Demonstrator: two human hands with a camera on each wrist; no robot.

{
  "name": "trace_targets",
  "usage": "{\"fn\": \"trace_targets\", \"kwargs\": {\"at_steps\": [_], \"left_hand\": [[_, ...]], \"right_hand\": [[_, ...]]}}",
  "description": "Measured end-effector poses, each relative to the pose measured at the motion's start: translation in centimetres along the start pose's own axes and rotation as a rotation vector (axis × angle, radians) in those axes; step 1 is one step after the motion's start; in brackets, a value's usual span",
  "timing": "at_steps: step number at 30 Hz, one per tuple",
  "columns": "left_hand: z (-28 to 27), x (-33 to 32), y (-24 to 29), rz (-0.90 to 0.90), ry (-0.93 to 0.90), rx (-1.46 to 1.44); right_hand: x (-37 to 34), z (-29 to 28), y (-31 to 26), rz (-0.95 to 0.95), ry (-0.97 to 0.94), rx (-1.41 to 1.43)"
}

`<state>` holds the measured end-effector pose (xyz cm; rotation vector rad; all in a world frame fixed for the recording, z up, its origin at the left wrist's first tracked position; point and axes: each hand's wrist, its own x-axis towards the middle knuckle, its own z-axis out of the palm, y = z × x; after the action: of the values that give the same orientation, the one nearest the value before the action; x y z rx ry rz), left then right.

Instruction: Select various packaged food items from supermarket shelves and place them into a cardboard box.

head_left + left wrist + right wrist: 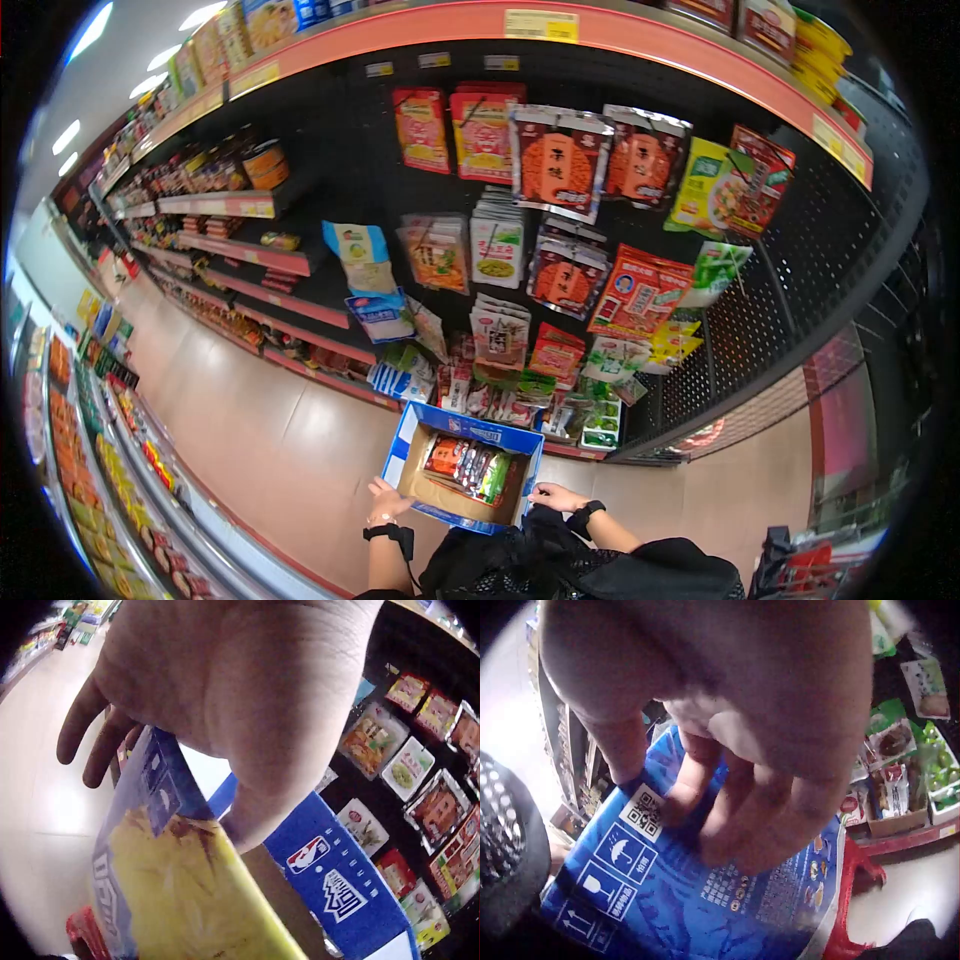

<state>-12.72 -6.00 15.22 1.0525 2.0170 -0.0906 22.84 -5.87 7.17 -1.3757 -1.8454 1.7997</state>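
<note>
An open blue cardboard box (490,433) is in front of the person's body, between both hands. Several food packets (465,462) lie together in it on the brown cardboard bottom. At its left side, the left hand (386,497) grips the wall; the left wrist view shows the thumb (251,817) reaching inside and some fingers loose outside. The right hand (558,497) holds the opposite wall. In the right wrist view its fingers (742,817) lie bent against the printed blue outside, with the thumb over near the top edge.
Ahead, a black pegboard shelf carries hanging packets (560,160), with cartons of small packs (600,425) at its bottom. Shelving runs back along the left aisle, and another rack (90,480) stands at lower left. A red plastic frame (855,900) shows below the box.
</note>
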Motion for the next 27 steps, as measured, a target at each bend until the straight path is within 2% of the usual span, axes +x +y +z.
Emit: {"fn": "trace_targets", "kwargs": {"at_steps": [3,5,8,9,11,12,14,15,17,18,21,23,24,25,27], "left_hand": [[-0.3,-0.2,-0.3,0.032,0.002,-0.052],[0.7,1.2,-1.8,0.043,0.008,-0.077],[2.6,4.5,-4.5,0.149,0.026,-0.008],[3.3,5.7,-5.2,0.173,0.009,0.056],[2.8,6.6,-5.2,0.228,-0.014,0.145],[2.2,5.9,-4.8,0.242,-0.074,0.132],[0.7,4.0,-3.9,0.265,-0.166,0.115],[0.2,3.6,-3.3,0.285,-0.182,0.126],[-0.6,3.3,-2.9,0.318,-0.293,0.268],[-0.5,3.6,-3.1,0.321,-0.243,0.223],[-1.3,3.1,-3.5,0.308,-0.299,0.197],[-1.9,2.9,-3.6,0.341,-0.312,0.211],[-2.0,2.8,-3.6,0.370,-0.331,0.219],[-1.7,2.8,-3.7,0.370,-0.331,0.208],[-1.2,2.9,-4.1,0.361,-0.259,0.119]], "right_hand": [[-0.1,-0.2,-0.1,0.081,-0.017,0.089],[0.6,-0.5,0.6,0.057,-0.049,0.040],[0.5,-1.4,0.4,0.136,-0.090,0.040],[0.6,-1.4,0.1,0.164,-0.017,-0.139],[-0.7,-0.4,-1.9,0.183,0.158,-0.172],[-1.3,0.7,-2.3,0.193,0.188,-0.157],[-2.5,3.1,-3.0,0.163,0.405,-0.027],[-3.4,4.2,-3.7,0.106,0.446,0.051],[-4.8,5.9,-2.5,0.138,0.484,0.191],[-5.5,6.5,-2.0,0.148,0.495,0.197],[-6.6,7.5,-1.2,0.202,0.451,0.228],[-6.5,7.4,-1.4,0.345,0.276,0.190],[-5.9,7.3,-0.6,0.334,0.239,0.109],[-6.3,7.0,-3.0,0.225,0.216,0.124],[-5.0,6.4,-1.1,0.167,0.114,0.100]]}}
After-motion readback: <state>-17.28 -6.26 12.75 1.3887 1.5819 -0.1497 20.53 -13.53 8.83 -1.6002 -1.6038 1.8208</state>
